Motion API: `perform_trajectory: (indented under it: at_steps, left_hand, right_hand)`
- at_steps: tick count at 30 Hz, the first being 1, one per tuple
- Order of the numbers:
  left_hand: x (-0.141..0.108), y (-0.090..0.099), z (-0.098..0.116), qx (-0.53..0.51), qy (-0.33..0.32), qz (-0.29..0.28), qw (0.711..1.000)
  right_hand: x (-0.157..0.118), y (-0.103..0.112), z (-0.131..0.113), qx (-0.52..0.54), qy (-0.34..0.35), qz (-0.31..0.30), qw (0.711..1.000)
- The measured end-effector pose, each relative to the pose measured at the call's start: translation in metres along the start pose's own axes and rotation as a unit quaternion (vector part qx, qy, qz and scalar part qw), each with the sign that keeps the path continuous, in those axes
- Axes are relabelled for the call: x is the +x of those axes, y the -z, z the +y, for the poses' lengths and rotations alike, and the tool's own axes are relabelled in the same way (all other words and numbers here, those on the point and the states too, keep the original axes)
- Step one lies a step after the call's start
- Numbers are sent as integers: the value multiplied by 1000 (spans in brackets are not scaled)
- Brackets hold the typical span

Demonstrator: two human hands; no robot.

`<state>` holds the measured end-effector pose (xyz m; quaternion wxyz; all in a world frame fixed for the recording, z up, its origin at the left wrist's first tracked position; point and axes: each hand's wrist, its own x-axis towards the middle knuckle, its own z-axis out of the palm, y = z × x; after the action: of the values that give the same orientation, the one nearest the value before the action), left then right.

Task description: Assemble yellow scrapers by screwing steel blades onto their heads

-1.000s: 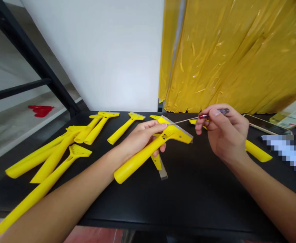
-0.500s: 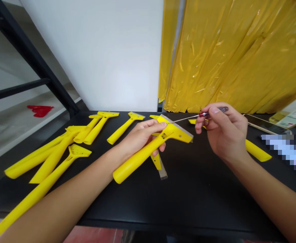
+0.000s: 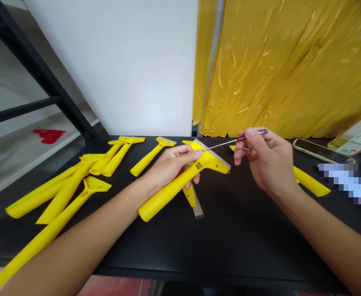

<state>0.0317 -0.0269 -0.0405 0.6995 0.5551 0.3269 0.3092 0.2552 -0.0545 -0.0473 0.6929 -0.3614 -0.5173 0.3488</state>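
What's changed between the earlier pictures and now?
The right hand and its screwdriver moved slightly left, uncovering more of the phone. The held scraper shifted slightly left at its head. Nothing was taken up or let go; the left hand still grips, and the loose scrapers stayed put.

Phone (image 3: 322,151) — right of screwdriver (image 3: 241,139)

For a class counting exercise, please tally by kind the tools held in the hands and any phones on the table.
Scraper in left hand: 1
Screwdriver in right hand: 1
Phone on table: 1
Total: 3
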Motion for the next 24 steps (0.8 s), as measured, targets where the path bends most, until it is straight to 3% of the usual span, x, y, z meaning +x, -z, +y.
perform_trajectory:
  at_steps: [4, 9, 13, 24]
  left_hand:
    - [2, 6, -5, 26, -12, -19, 999]
    - [3, 8, -6, 20, -6, -24, 999]
    - [4, 6, -5, 4, -3, 4, 1000]
    - [3, 4, -4, 10, 4, 12, 1000]
  right_hand:
    - [3, 1, 2, 43, -48, 3, 998]
    - [2, 0, 0, 60, -52, 11, 997]
    - [0, -1, -2, 49, -25, 18, 998]
    - [-9, -4, -1, -68, 86, 8, 994]
